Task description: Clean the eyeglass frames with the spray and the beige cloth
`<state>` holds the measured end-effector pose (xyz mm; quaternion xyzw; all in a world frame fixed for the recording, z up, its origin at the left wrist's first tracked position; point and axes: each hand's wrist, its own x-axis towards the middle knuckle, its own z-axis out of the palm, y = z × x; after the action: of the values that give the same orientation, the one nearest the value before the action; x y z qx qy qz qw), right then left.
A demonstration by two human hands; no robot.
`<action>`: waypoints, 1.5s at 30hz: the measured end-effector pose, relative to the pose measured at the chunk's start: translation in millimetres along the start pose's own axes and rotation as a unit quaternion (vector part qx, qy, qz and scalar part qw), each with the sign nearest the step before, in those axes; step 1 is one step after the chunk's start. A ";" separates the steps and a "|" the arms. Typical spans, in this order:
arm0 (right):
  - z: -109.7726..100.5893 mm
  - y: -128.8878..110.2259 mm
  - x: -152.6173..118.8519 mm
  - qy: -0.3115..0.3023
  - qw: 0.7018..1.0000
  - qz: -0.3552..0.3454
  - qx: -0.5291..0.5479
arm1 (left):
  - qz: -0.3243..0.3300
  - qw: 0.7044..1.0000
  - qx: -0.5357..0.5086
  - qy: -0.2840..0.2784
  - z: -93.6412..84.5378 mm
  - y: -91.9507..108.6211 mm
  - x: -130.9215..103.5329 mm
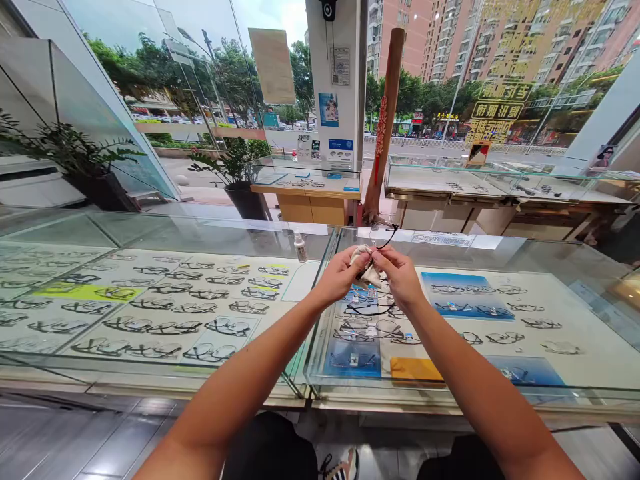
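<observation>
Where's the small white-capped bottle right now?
Head view, just left of centre: the bottle stands on the glass counter, left of and beyond the left hand.

Thin dark glasses (389, 244), held midair, one temple (395, 234) poking out far side; off-white cloth (371, 276) kinda scrunched up against them.

Left display case (125, 387) adjoins right display case (360, 401), rows of eyeglasses (175, 328) inside both. Above the right case, a cloth (371, 275) lies between left hand (341, 272) and right hand (400, 271).
</observation>
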<state>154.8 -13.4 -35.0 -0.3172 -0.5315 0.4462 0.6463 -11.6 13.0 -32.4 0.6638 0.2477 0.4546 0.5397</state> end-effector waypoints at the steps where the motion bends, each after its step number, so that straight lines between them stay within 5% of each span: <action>1: 0.0 0.5 0.3 0.006 1.000 0.005 0.004 | 0.005 1.000 0.004 -0.009 -0.7 0.7 -0.2; 7: -6.4 1.4 5.3 0.035 0.999 0.030 0.029 | 0.022 0.999 0.028 -0.034 -8.4 -4.0 4.1; 13: -21.3 1.2 14.4 0.121 0.988 0.041 0.084 | 0.049 0.986 -0.016 0.156 -27.5 -12.4 18.5; 18: -29.2 -4.2 16.6 0.124 0.988 0.032 0.084 | 0.081 0.953 0.149 0.250 -55.7 5.2 20.5; 21: -29.0 -6.4 15.2 0.101 0.992 0.026 0.071 | 0.034 0.915 0.334 0.223 -69.0 11.3 16.6; 24: -28.7 -6.9 14.2 0.070 0.995 0.022 0.063 | -0.098 0.845 0.507 0.137 -78.8 5.7 12.8; 27: -29.3 -7.9 14.1 0.050 0.997 0.028 0.056 | -0.188 0.805 0.558 0.074 -85.6 -7.0 10.0; 31: -29.0 -13.0 13.4 0.020 0.996 0.050 0.064 | -0.199 0.788 0.580 0.060 -82.8 -15.8 8.6; 33: -28.0 -15.3 12.7 -0.013 0.996 0.062 0.066 | -0.125 0.792 0.593 0.080 -74.2 -12.0 9.1; 38: -27.3 -13.2 11.8 -0.103 0.993 0.051 -0.005 | 0.237 0.821 0.508 0.110 -44.7 7.0 8.5; 45: -35.3 -15.7 14.1 -0.183 0.980 0.071 -0.032 | 0.317 0.821 0.472 0.056 -29.2 10.8 1.9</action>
<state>193.3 -4.5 -23.7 -0.2878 -0.6308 0.5240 0.4946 -37.9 25.7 -21.5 0.8524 0.2378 0.4648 -0.0284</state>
